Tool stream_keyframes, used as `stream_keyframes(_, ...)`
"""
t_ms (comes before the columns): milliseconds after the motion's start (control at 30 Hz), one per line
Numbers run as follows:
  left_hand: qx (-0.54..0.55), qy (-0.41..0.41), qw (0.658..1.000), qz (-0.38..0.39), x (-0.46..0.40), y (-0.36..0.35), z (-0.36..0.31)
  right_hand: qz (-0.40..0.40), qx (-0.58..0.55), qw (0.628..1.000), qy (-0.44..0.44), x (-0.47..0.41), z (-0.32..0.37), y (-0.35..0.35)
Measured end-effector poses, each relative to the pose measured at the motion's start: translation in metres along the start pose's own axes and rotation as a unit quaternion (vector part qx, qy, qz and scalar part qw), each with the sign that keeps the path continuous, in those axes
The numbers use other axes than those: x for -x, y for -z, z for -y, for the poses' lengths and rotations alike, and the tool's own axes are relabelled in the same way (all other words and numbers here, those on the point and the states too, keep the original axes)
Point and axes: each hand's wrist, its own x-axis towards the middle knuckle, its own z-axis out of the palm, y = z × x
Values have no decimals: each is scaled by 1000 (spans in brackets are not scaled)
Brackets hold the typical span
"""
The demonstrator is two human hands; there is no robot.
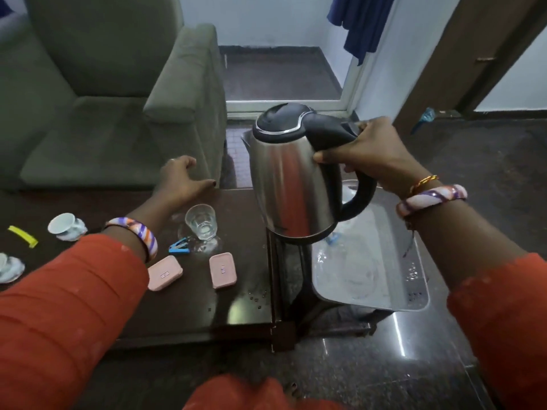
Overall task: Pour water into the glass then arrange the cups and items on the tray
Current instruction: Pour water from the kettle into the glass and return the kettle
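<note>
My right hand (364, 152) grips the black handle of a steel electric kettle (290, 179), held upright in the air above the table's right edge. A clear glass (201, 221) stands on the dark table (242, 303), left of the kettle. My left hand (182, 179) hovers beyond the glass with fingers loosely curled, holding nothing. A grey tray (414, 294) sits to the right, below the kettle. A white cup (66, 226) lies on its side at the left; another white cup (9, 267) shows at the frame's left edge.
Two pink lidded boxes (164, 273) (222, 270), a blue clip (180, 247) and a yellow clip (23, 236) lie on the table. A green armchair (118, 99) stands behind it. The floor at right is dark and glossy.
</note>
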Motion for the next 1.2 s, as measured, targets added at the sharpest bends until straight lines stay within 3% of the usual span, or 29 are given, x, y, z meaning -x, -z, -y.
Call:
stream_keyframes(233,-45,103,991,65,-25,-18,95,62,61,995,-41,-53,3,-124)
stream_keyframes(400,-38,113,980,157,-49,-54,139,82,86,991,-65,-86,-14,-180)
stream_keyframes(633,-53,70,973,214,-81,-92,159,102,195,974,-50,-113,-25,-208)
stream_keyframes(833,-84,38,963,252,-95,-101,164,177,290,940,-17,-129,-20,-220)
stream_keyframes(1200,-33,52,971,233,-92,-114,176,226,368,902,26,-135,-12,-235)
